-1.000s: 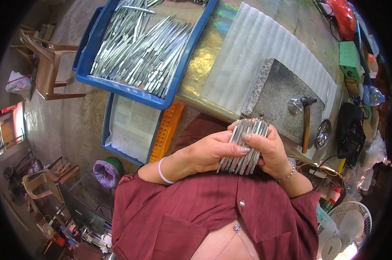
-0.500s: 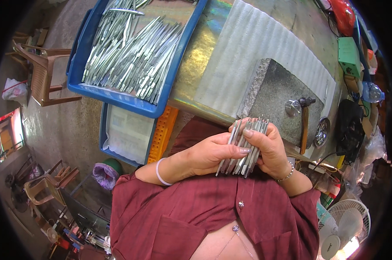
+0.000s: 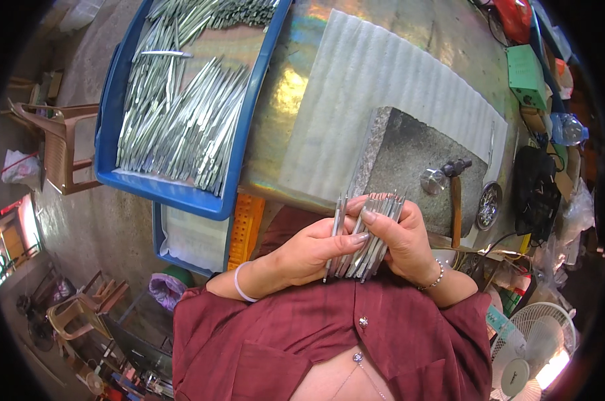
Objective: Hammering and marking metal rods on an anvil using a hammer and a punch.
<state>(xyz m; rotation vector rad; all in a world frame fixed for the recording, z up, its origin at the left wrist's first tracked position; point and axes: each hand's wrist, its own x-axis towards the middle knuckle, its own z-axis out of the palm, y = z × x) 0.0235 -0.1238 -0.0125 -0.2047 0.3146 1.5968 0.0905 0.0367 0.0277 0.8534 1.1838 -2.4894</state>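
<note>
In front of my chest I hold a bundle of thin silvery metal rods (image 3: 364, 257), standing roughly upright and fanned out. My right hand (image 3: 404, 242) is closed round most of them, its thumb pressed across the front. My left hand (image 3: 310, 250) is closed on a couple of rods at the bundle's left side, a little apart from the others, and its thumb reaches over to the bundle. Palms and fingers behind the rods are partly hidden. Just beyond my hands lies a grey stone block (image 3: 416, 157), with a hammer (image 3: 455, 207) on it.
A blue tray (image 3: 165, 202) full of similar metal strips (image 3: 202, 127) stands at the left. White foam sheeting (image 3: 356, 87) covers part of the table behind the block. A round metal dish (image 3: 488, 206) sits right of the hammer. An orange crate (image 3: 246, 224) is below the table edge.
The rods at my left fingers have separated from the bundle and stand more upright. My whole view has shifted slightly; both hands still hold rods.
</note>
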